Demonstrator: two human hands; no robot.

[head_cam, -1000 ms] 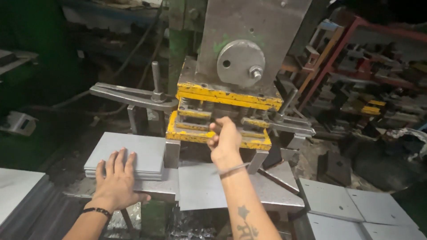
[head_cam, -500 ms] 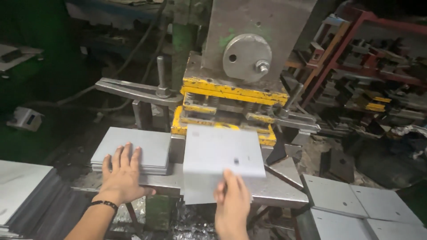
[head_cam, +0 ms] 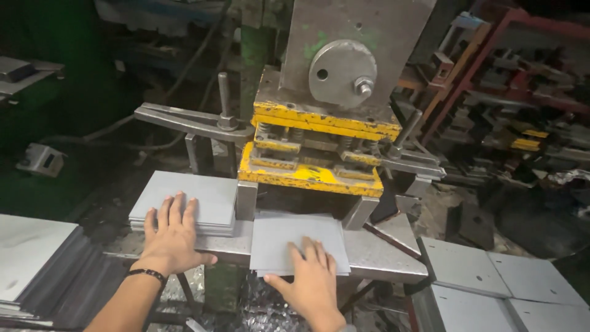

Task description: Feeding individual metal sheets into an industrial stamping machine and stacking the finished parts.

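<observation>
View from a head-worn camera looking down at a metal press in a cluttered workshop. The person's right hand lies palm down on 1 grey metal sheet, fingers spread apart and flat rather than clamped, which looks suited to sliding the sheet along instead of lifting it. The sheet rests flat on the steel desk of the press, its far edge just under the yellow die block, its near edge overhanging the desk front slightly. The left hand rests with fingers apart on top of a stack of similar grey sheets at the left of the desk, close beside the die opening, seemingly steadying the pile and keeping it within easy reach. Above the yellow block stands the grey press head with a round disc and bolt. A long clamp bar reaches in from the left. More grey sheets lie in a pile at lower left and spread flat at lower right, well apart from the hands. A black band circles the left wrist.
</observation>
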